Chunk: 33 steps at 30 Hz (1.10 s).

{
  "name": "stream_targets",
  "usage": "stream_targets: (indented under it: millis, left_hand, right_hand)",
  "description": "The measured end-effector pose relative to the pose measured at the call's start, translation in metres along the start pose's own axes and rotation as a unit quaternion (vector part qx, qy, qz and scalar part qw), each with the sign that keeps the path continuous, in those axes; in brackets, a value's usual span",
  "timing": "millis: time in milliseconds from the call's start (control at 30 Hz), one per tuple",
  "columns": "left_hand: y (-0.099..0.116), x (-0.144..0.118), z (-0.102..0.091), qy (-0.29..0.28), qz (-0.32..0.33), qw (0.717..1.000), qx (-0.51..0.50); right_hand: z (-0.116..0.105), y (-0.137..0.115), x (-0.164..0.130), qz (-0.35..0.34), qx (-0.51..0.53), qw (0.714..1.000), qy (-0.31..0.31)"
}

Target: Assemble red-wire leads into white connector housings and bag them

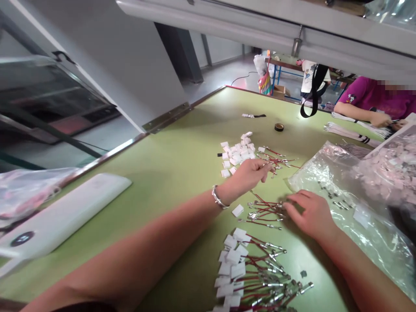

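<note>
My left hand [255, 174], a silver bracelet at its wrist, is closed in a pinch at the near side of a small bunch of red wires [276, 161] with metal terminals. What lies between its fingertips is too small to make out. Thumb and fingers apart, my right hand [310, 212] reaches to the right end of another loose bunch of red wires [264, 210]. A white connector housing [238, 211] lies left of that bunch. Nearer to me, several red wires with white housings [233, 256] at one end and metal terminals [276, 284] at the other lie in a row.
Loose white housings [238, 151] lie beyond my left hand. A black tape roll [278, 127] sits farther back. At right, a clear plastic bag [325, 173] borders my right arm. A co-worker [364, 99] handles cables opposite. A white lamp-like bar [71, 212] lies left.
</note>
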<state>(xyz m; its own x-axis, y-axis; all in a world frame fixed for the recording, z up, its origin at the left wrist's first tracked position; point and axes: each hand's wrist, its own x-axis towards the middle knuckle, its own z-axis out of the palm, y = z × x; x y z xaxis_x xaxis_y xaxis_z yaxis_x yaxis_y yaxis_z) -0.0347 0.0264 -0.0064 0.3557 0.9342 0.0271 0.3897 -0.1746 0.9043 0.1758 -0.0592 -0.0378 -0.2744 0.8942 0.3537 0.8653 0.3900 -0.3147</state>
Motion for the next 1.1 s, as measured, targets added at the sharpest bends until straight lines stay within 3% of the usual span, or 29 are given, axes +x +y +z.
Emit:
stream_targets:
  millis: [67,167,267,367,467,567,700,833,967,1100]
  left_hand:
    - [0.0,-0.002,0.002,-0.037,-0.012,0.999,-0.006]
    - [-0.002,-0.003,0.008,-0.068,-0.039,0.996,-0.03]
    - [-0.003,-0.005,0.013,-0.105,-0.038,0.992,-0.052]
    - [-0.003,-0.008,0.016,-0.131,-0.012,0.99,-0.053]
    - [0.0,-0.013,0.018,-0.139,-0.006,0.989,-0.044]
    - [0.002,-0.016,0.022,-0.139,0.006,0.99,-0.037]
    - [0.001,-0.018,0.027,-0.148,0.033,0.987,-0.043]
    - [0.001,-0.021,0.028,-0.168,0.038,0.984,-0.044]
    - [0.002,-0.021,0.027,-0.154,0.039,0.986,-0.041]
    - [0.0,-0.019,0.024,-0.161,0.081,0.984,-0.009]
  right_hand:
    - [-0.01,0.014,0.004,0.084,-0.065,0.994,0.025]
    - [-0.02,0.046,0.009,0.196,-0.223,0.955,0.019]
    - [-0.018,0.071,0.011,0.222,-0.266,0.938,-0.024]
    - [-0.013,0.076,0.012,0.213,-0.271,0.939,-0.021]
    - [-0.011,0.058,0.011,0.185,-0.207,0.96,0.047]
    - [-0.01,0.025,0.008,0.124,-0.02,0.989,0.073]
    - [-0.005,-0.01,0.004,0.053,0.111,0.989,0.083]
    - [-0.001,-0.014,0.002,0.036,0.152,0.983,0.092]
    - [0.002,-0.009,0.001,0.08,0.188,0.975,0.087]
    - [0.001,-0.008,0.002,0.074,0.181,0.979,0.067]
